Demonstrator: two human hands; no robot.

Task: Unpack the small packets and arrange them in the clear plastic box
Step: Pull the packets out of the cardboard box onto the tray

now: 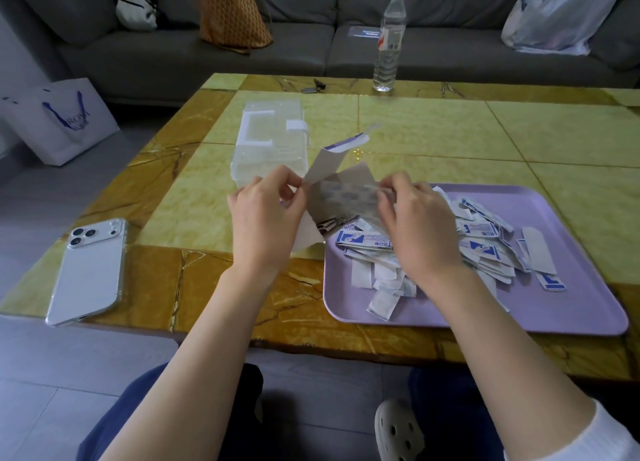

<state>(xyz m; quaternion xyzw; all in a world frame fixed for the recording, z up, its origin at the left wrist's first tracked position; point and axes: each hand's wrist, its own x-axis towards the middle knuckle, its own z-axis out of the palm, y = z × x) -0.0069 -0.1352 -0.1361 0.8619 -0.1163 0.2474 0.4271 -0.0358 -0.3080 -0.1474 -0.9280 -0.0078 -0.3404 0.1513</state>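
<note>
Packets (pixel 485 249), blue-white paper, heaped on lilac tray (pixel 571 298); your left hand (pixel 266 218), right hand (pixel 419 225) pinch torn grey carton (pixel 329 164) — clear plastic box (pixel 270 138) unfilled.

Left grip (pixel 266 215) and right grip (pixel 415 225) each pinch a torn-open carton (pixel 327 164) above the counter (pixel 450 131), between the clear plastic box (pixel 270 142) and a purple tray (pixel 571 287) heaped with small packets (pixel 485 249)
</note>
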